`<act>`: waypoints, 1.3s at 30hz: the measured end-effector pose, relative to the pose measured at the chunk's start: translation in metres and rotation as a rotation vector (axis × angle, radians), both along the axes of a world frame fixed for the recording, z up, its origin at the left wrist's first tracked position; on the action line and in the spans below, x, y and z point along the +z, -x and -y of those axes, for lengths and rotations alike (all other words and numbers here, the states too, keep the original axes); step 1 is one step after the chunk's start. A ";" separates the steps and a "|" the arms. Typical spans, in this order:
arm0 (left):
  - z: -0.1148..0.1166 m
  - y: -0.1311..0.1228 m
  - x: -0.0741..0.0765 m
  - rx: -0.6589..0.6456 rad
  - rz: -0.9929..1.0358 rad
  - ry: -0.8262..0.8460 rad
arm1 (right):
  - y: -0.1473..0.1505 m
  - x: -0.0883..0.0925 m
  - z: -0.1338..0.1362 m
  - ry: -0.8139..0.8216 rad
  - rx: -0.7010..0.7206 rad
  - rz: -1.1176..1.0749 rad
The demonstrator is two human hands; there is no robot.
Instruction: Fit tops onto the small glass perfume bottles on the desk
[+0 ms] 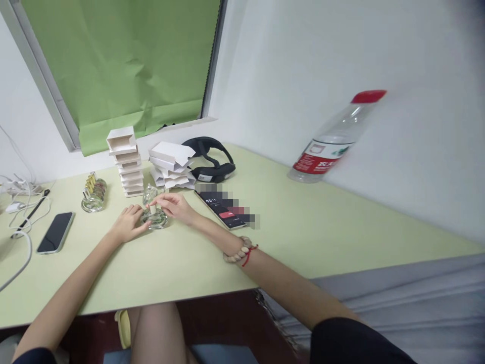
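Note:
A clear glass bottle [158, 220] stands on the pale green table, between my two hands. My left hand [129, 224] rests at its left side, with the thumb reaching to the glass and the other fingers beside it. From the right, my right hand [176, 207] has its fingers closed at the small pale top [153, 208] of this bottle. Right behind stands another glass bottle [150, 192]. Farther left is a row of glass bottles [94, 194] with gold-coloured tops.
Behind the hands rise a stack of open white boxes [131, 169], folded white cartons [172, 159] and a black headset [214, 172]. A lit phone [223, 210] lies right, a dark phone [56, 232] and cables left. A red-capped plastic bottle [322, 151] stands by the wall.

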State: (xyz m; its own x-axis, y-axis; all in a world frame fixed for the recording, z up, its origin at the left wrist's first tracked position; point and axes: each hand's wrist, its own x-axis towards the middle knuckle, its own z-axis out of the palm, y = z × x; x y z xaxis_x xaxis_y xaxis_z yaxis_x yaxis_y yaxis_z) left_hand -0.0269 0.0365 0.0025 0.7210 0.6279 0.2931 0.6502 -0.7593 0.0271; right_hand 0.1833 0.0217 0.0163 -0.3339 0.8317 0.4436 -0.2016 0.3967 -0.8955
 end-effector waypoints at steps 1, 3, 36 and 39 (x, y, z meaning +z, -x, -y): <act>0.000 0.000 0.000 0.002 0.002 0.004 | 0.000 -0.002 -0.001 -0.006 0.005 0.004; 0.000 0.000 0.001 -0.005 0.003 -0.004 | 0.001 -0.006 -0.003 0.011 0.022 -0.007; 0.006 0.016 0.009 0.404 0.432 -0.729 | 0.006 -0.041 0.001 0.176 -0.001 0.333; 0.003 0.026 0.009 0.488 0.377 -0.795 | 0.005 -0.048 -0.001 0.114 0.016 0.334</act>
